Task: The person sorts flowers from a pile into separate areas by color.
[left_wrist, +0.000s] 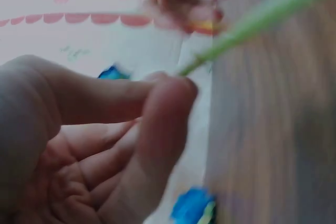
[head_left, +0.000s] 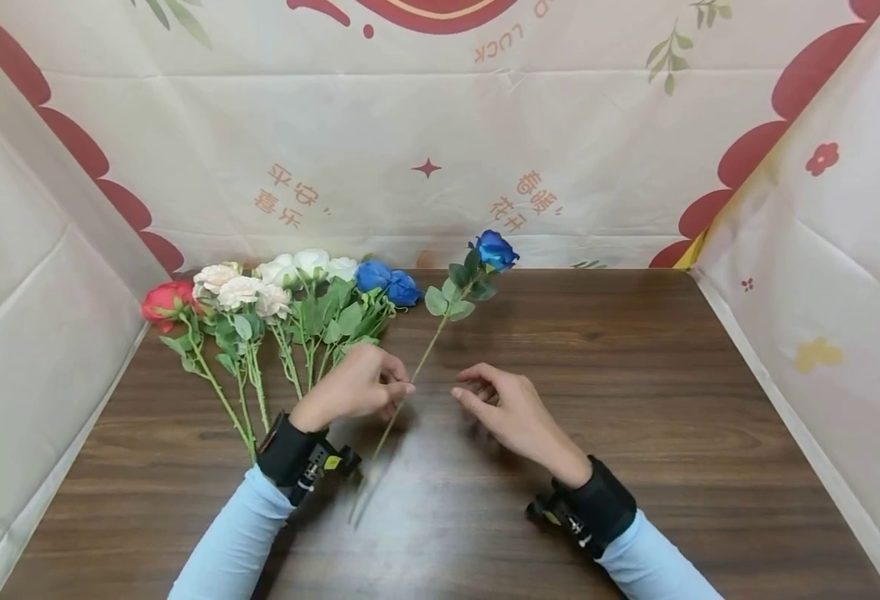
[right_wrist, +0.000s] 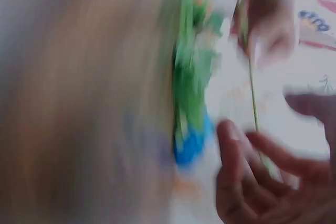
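My left hand (head_left: 361, 385) pinches the thin green stem (head_left: 431, 340) of a single blue rose (head_left: 496, 251) between thumb and forefinger. The rose slants up to the right, its bloom and leaves at the top, the lower stem reaching toward me. In the left wrist view the stem (left_wrist: 257, 27) runs out past the thumb tip. My right hand (head_left: 513, 414) hovers to the right of the stem with loosely bent fingers and nothing in its grasp. The right wrist view is blurred, with the right hand's fingers (right_wrist: 231, 145) overlapping the stem there.
Left of the hands, a red flower (head_left: 168, 304), several pale pink flowers (head_left: 239, 292), white flowers (head_left: 311, 262) and blue roses (head_left: 402, 289) lie in a row on the brown wooden table (head_left: 680, 500). Patterned cloth (head_left: 425, 117) screens the back and both sides.
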`<state>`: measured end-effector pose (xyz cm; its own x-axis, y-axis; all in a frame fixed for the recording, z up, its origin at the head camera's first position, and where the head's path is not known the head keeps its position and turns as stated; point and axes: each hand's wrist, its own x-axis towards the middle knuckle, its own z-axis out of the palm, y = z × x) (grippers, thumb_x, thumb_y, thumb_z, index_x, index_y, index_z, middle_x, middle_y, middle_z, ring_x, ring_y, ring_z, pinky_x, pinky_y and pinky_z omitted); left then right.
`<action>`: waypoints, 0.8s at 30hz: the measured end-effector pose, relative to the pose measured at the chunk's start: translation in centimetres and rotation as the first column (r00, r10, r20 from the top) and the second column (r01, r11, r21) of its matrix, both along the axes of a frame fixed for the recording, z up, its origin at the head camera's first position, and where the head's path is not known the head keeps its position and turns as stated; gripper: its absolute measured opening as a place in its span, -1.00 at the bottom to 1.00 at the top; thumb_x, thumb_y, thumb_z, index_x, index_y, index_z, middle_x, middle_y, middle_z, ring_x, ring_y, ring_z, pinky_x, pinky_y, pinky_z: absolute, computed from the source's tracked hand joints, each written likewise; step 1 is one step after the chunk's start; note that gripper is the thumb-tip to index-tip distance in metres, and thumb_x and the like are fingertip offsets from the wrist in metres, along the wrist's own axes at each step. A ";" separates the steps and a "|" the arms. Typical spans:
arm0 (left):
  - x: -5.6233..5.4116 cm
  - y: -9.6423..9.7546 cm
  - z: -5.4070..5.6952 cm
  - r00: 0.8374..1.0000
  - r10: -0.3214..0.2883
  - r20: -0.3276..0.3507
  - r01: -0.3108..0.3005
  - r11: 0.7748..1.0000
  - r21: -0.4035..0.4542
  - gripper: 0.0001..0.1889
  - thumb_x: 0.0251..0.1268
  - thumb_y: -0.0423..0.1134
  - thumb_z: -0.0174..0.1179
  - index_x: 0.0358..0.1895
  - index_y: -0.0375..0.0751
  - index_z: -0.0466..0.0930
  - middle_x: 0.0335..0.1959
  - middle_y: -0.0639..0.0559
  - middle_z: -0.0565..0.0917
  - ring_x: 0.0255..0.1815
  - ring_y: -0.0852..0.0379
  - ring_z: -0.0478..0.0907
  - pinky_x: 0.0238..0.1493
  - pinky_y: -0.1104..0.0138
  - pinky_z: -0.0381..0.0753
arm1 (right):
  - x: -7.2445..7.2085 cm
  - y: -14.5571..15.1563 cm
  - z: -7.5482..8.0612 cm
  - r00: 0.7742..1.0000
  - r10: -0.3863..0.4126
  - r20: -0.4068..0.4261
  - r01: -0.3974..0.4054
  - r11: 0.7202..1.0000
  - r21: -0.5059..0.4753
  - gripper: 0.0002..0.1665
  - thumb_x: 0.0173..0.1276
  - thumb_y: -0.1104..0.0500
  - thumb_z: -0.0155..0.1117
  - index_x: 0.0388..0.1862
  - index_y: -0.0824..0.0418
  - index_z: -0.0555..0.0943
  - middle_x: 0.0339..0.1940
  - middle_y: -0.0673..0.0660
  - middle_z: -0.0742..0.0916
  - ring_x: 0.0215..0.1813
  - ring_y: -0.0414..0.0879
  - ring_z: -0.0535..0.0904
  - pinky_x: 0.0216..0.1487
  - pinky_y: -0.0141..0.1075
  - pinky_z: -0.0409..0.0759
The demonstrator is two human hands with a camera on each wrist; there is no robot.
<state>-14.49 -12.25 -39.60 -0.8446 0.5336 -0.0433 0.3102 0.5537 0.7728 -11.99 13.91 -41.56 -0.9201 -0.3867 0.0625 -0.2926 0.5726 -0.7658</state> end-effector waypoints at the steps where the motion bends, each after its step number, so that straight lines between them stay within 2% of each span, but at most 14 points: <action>1: 0.2 0.5 -0.2 1.000 -0.001 0.027 0.000 0.999 0.038 -0.85 0.40 -0.33 0.30 -0.34 -0.31 0.77 -0.59 0.05 0.74 -0.66 0.16 0.67 -0.54 0.27 0.70 | 0.2 -0.5 -0.1 0.997 -0.009 0.076 0.016 0.995 -0.096 -0.61 0.55 0.01 0.28 0.13 0.26 0.67 -0.24 0.21 0.80 -0.34 -0.01 0.73 -0.37 -0.24 0.69; 3: 0.6 1.7 -0.6 0.998 0.010 0.069 -0.017 0.995 0.100 -0.85 0.40 -0.35 0.28 -0.32 -0.35 0.76 -0.59 0.02 0.75 -0.66 0.15 0.68 -0.55 0.21 0.72 | 0.5 -1.5 -0.5 0.976 -0.020 0.215 0.075 0.965 -0.253 -0.63 0.56 0.07 0.25 0.11 0.33 0.65 -0.26 0.32 0.78 -0.44 0.01 0.70 -0.48 -0.26 0.65; 5: 1.1 2.9 -0.9 0.995 0.039 0.090 -0.051 0.989 0.139 -0.86 0.40 -0.37 0.27 -0.31 -0.36 0.75 -0.60 0.02 0.74 -0.67 0.16 0.68 -0.57 0.18 0.71 | 0.7 -2.1 -0.8 0.956 -0.027 0.293 0.134 0.927 -0.352 -0.67 0.57 0.13 0.23 0.06 0.40 0.63 -0.27 0.40 0.76 -0.51 -0.05 0.66 -0.52 -0.30 0.62; 8: 1.6 4.2 -1.1 0.992 0.078 0.104 -0.096 0.978 0.184 -0.87 0.39 -0.41 0.24 -0.29 -0.38 0.75 -0.61 0.00 0.74 -0.69 0.15 0.67 -0.55 0.11 0.72 | 0.8 -2.6 -1.1 0.941 -0.034 0.337 0.186 0.884 -0.429 -0.71 0.56 0.19 0.23 0.00 0.46 0.61 -0.27 0.38 0.75 -0.56 -0.17 0.60 -0.54 -0.40 0.55; 10: 1.8 4.6 -1.2 0.989 0.101 0.107 -0.121 0.972 0.200 -0.87 0.38 -0.42 0.22 -0.27 -0.38 0.76 -0.60 -0.01 0.74 -0.69 0.13 0.68 -0.53 0.09 0.73 | 0.7 -2.6 -1.1 0.940 -0.041 0.340 0.200 0.871 -0.448 -0.72 0.55 0.21 0.24 -0.03 0.47 0.60 -0.29 0.35 0.75 -0.58 -0.20 0.58 -0.55 -0.41 0.54; 14: 2.2 5.0 -1.3 0.988 0.113 0.102 -0.132 0.968 0.214 -0.86 0.40 -0.40 0.23 -0.28 -0.38 0.76 -0.60 -0.02 0.75 -0.67 0.08 0.70 -0.52 0.07 0.74 | 0.4 -2.3 -0.9 0.942 -0.047 0.333 0.196 0.881 -0.430 -0.73 0.53 0.19 0.27 -0.09 0.45 0.63 -0.38 0.25 0.76 -0.60 -0.20 0.57 -0.56 -0.40 0.54; 20: 2.6 5.7 -1.5 0.989 0.089 0.120 -0.117 0.962 0.246 -0.86 0.40 -0.41 0.26 -0.28 -0.43 0.75 -0.59 -0.06 0.76 -0.69 0.09 0.69 -0.49 -0.04 0.74 | 0.0 -1.4 -0.7 0.951 -0.062 0.303 0.179 0.909 -0.377 -0.75 0.49 0.18 0.32 -0.25 0.39 0.70 -0.59 0.15 0.70 -0.63 -0.16 0.54 -0.58 -0.37 0.50; 24: 2.8 6.0 -1.7 0.985 0.080 0.155 -0.119 0.958 0.262 -0.86 0.41 -0.43 0.23 -0.25 -0.46 0.75 -0.59 -0.10 0.76 -0.65 -0.07 0.72 -0.47 -0.05 0.75 | 0.1 -1.1 -0.7 0.958 -0.061 0.281 0.163 0.920 -0.358 -0.76 0.47 0.20 0.33 -0.29 0.40 0.70 -0.65 0.08 0.68 -0.63 -0.16 0.55 -0.59 -0.36 0.49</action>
